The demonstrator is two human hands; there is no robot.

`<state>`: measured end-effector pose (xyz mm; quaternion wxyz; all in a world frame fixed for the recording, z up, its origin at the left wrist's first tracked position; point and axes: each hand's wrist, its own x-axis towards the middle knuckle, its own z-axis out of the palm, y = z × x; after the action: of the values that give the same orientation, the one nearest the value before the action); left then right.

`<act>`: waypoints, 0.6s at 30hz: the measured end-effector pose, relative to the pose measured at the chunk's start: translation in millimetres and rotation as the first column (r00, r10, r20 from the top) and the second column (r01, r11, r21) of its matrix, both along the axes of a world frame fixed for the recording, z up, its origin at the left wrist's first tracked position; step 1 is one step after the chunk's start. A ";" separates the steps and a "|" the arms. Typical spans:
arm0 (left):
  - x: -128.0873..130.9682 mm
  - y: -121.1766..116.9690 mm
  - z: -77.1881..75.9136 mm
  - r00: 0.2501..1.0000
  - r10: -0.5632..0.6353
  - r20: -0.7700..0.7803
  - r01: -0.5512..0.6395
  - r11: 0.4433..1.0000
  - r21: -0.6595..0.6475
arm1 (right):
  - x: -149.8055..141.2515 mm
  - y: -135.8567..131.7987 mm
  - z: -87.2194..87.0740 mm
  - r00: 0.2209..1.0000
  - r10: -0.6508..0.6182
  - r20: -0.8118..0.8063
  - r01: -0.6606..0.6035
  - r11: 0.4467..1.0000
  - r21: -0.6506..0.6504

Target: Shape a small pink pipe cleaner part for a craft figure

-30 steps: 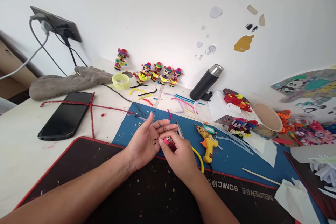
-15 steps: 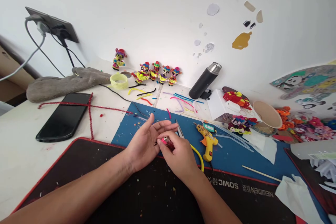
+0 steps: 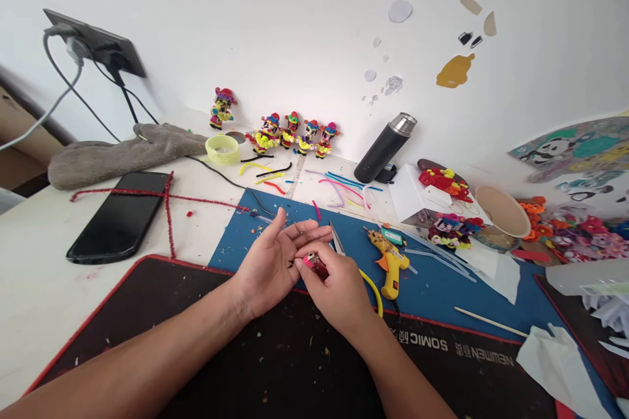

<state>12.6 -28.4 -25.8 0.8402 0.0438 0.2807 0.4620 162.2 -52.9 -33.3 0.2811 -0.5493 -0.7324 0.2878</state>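
Note:
My left hand lies open, palm up, thumb raised and fingers stretched out. Tiny black bits show on its palm. Over that palm, my right hand is closed on a small dark red piece with a pink end; the fingers cover much of it, so its kind does not show. Just beyond the hands, scissors lie partly hidden on the blue mat. A yellow curved strip emerges from behind my right wrist. Right of it rests a yellow glue gun.
Several fuzzy figures stand along the wall. A black flask leans at the back. Phone and crossed red pipe cleaners lie left. Glue sticks, a wooden stick and tissue lie right.
Hands and held piece stay almost in place; the right hand has shifted very slightly. The camera view has moved a little.

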 end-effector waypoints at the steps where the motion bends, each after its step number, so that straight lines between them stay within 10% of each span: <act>1: -0.2 0.1 -0.7 1.000 0.000 -0.001 0.000 1.000 0.002 | -0.1 0.0 0.1 1.000 0.003 0.007 -0.003 1.000 -0.002; 18: 1.5 -0.2 -8.1 1.000 -0.008 0.002 0.008 1.000 0.019 | -0.1 -1.6 1.1 0.994 0.067 0.089 -0.064 0.997 -0.039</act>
<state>14.0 -28.6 -34.0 0.8417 0.0526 0.2752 0.4615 162.1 -54.5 -32.2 0.2280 -0.5423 -0.7569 0.2847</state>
